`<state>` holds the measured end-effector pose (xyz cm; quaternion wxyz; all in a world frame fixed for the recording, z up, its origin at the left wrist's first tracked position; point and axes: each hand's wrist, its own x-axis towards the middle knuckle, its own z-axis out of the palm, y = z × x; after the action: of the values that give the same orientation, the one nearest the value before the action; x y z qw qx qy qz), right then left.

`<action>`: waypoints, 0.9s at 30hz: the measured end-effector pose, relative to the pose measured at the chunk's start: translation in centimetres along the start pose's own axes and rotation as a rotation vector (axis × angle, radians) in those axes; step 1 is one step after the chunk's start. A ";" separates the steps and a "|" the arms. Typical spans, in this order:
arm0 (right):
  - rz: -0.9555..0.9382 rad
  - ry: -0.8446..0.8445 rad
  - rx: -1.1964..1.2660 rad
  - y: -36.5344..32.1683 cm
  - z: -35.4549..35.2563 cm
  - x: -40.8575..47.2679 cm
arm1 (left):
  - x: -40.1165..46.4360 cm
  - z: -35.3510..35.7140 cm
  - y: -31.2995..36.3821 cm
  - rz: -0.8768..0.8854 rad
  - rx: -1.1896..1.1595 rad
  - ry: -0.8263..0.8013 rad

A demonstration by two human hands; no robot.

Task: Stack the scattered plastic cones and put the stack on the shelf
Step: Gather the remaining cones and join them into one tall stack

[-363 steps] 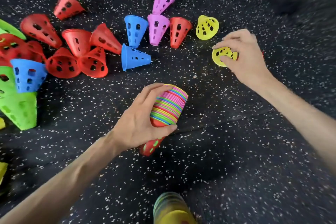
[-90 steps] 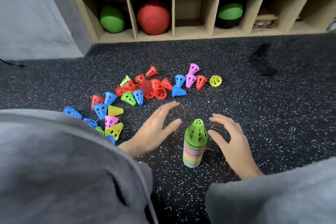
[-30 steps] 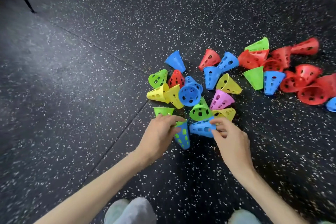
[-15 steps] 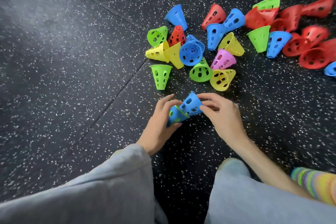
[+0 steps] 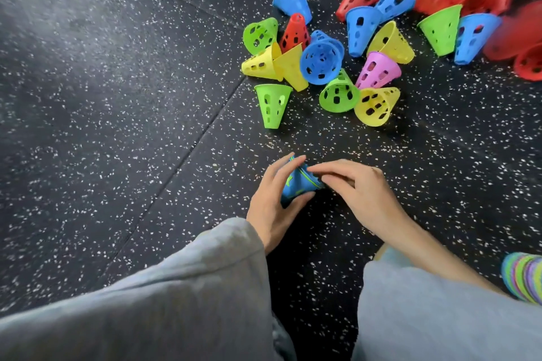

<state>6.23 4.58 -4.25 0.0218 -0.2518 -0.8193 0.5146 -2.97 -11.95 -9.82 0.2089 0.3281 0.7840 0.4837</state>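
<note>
My left hand (image 5: 271,202) grips a small nested stack of blue and green cones (image 5: 297,183) just above the speckled floor. My right hand (image 5: 356,189) is at the stack's wide end, fingers curled against its rim. Beyond my hands lies a loose pile of cones: a green one (image 5: 272,104) nearest, then yellow (image 5: 377,105), green (image 5: 338,94), purple (image 5: 378,70), blue (image 5: 321,61) and red (image 5: 294,34) ones. The tall multicoloured stack (image 5: 523,278) shows at the right edge, partly cut off.
More red (image 5: 513,35), blue (image 5: 473,36) and green (image 5: 440,28) cones spread to the upper right. A seam in the black rubber floor (image 5: 181,161) runs diagonally on the left. My grey sleeves and trouser legs (image 5: 176,302) fill the bottom of the view.
The two cones in my hands have been pushed further together into one nested stack. The view has shifted slightly, and the tall stack shows a little more at the right.
</note>
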 end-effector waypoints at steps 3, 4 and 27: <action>-0.026 0.177 -0.100 0.2 -1.6 1.2 | 0.0 -0.4 0.4 -0.016 -0.017 0.078; -0.028 0.245 -0.172 0.4 -2.4 1.8 | 0.0 -0.4 0.5 -0.027 -0.022 0.089; 0.136 0.298 -0.421 -0.9 -6.0 2.1 | -0.3 -0.3 0.1 -0.074 -0.044 0.078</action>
<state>5.84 10.16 -1.13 0.0546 -0.3784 -0.8773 0.2903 -2.91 -12.31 -9.57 0.2034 0.2752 0.7922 0.5053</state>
